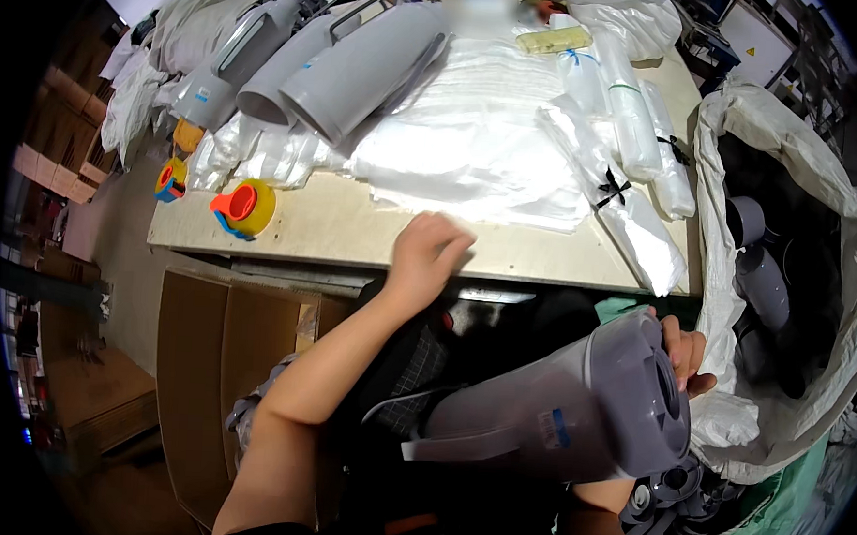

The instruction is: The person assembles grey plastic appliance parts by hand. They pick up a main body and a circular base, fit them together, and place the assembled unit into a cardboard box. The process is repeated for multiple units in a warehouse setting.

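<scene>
My right hand [684, 356] grips the end of a grey plastic jug [528, 408] at the lower right. The jug lies tilted over my lap, with a small blue sticker on its side. Its round end faces right, and my fingers curl over that rim. My left hand [429, 256] hovers by the table's front edge, slightly blurred, its fingers loosely bent and the thumb apart. Nothing shows in it. Just beyond it lies a flat stack of clear plastic bags [482, 164]. Several more grey jugs [361, 70] rest on their sides at the table's back left.
Yellow-and-red tape rolls [247, 208] sit on the table's left front. Tied bundles of plastic film [630, 113] lie at the right. A large white sack [722, 302] of grey parts stands right of the table. An open cardboard box [190, 371] is below at the left.
</scene>
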Demonstrator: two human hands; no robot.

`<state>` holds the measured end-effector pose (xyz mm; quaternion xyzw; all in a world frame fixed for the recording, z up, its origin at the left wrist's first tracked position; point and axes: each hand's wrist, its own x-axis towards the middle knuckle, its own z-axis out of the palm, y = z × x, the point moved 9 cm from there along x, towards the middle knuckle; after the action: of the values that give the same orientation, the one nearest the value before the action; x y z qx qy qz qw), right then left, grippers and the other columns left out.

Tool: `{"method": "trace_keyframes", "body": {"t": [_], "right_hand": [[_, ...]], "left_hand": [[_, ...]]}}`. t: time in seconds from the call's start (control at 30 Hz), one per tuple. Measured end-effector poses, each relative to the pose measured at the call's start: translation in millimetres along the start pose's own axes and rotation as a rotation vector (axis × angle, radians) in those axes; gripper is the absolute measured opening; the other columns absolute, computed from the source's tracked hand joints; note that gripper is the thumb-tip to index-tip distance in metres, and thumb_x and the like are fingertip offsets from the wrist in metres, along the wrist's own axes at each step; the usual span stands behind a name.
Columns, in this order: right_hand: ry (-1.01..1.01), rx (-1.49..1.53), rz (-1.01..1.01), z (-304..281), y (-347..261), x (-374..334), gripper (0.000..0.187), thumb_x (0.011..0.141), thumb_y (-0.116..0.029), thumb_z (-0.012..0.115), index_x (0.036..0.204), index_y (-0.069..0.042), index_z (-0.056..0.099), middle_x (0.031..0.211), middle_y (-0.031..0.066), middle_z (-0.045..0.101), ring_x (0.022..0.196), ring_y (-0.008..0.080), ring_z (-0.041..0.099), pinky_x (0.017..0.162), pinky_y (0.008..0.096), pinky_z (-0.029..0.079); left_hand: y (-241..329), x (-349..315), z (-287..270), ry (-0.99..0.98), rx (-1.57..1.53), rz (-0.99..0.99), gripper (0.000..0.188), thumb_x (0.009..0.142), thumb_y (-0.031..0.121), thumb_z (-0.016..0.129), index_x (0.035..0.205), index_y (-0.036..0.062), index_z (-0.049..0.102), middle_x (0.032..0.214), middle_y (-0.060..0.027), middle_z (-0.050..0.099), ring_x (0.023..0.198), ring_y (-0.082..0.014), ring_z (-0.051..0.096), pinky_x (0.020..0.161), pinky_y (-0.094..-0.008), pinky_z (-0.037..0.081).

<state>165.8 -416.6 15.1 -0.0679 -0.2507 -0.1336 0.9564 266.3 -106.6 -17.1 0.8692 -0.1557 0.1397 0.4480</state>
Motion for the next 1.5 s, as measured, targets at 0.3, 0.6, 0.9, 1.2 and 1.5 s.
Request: {"method": "trace_keyframes", "body": {"t": [0.3,0.6,0.9,1.2,1.5], "right_hand": [[0.246,0.157,0.327,-70.7,14.3,10.2,0.030,0.098,-0.038,0.064,0.095,-0.012,0.049,0.096,0.0021,0.053,0.097,0.0180,0.051,0.092,0.0462,0.050],[0.401,-0.931,0.687,-150.9,100.5,-12.9,0.022,0.093,-0.004,0.067,0.112,0.004,0.060,0.097,0.0176,0.066,0.100,0.0271,0.068,0.078,0.0353,0.062],[0.320,-1.551,0.516,-88.2,53.5,-23.5,0.015,0.099,-0.013,0.063,0.107,0.000,0.064,0.089,0.0049,0.070,0.080,0.0101,0.065,0.070,0.0226,0.051],[0.385,-1.053,0.275,-25.2,-17.4,-17.3,0.020,0.099,-0.024,0.058,0.093,-0.005,0.062,0.084,0.0044,0.064,0.074,0.0187,0.062,0.069,0.0305,0.052],[0.623,-0.526,-0.024,-73.8,-99.8,-68.1,0.022,0.098,-0.027,0.059,0.093,-0.006,0.055,0.088,0.0054,0.061,0.072,0.0197,0.061,0.068,0.0307,0.052]], "left_hand": [[-91.1,77.3,86.3,-0.039,0.103,-0.180,0.017,0.092,0.016,0.062,0.085,0.0015,0.068,0.093,-0.0172,0.064,0.095,-0.0382,0.061,0.084,-0.0463,0.048],[-46.8,99.8,60.2,-0.040,-0.335,-0.270,0.022,0.099,0.015,0.052,0.093,-0.0014,0.065,0.082,-0.0156,0.066,0.080,-0.0262,0.063,0.080,-0.0374,0.051],[37.9,-10.4,74.3,-0.283,-0.700,-0.222,0.023,0.102,0.016,0.053,0.104,-0.0002,0.069,0.096,-0.0134,0.074,0.085,-0.0163,0.068,0.083,-0.0324,0.054],[104.8,-33.8,30.4,-0.646,-1.400,-0.360,0.013,0.100,0.016,0.059,0.091,0.0061,0.057,0.081,-0.0014,0.061,0.065,-0.0103,0.048,0.060,-0.0270,0.040],[165.6,-31.7,-12.3,-0.413,-0.516,0.391,0.015,0.095,0.016,0.060,0.092,0.0045,0.068,0.089,-0.0072,0.065,0.081,-0.0237,0.065,0.077,-0.0336,0.052]]}}
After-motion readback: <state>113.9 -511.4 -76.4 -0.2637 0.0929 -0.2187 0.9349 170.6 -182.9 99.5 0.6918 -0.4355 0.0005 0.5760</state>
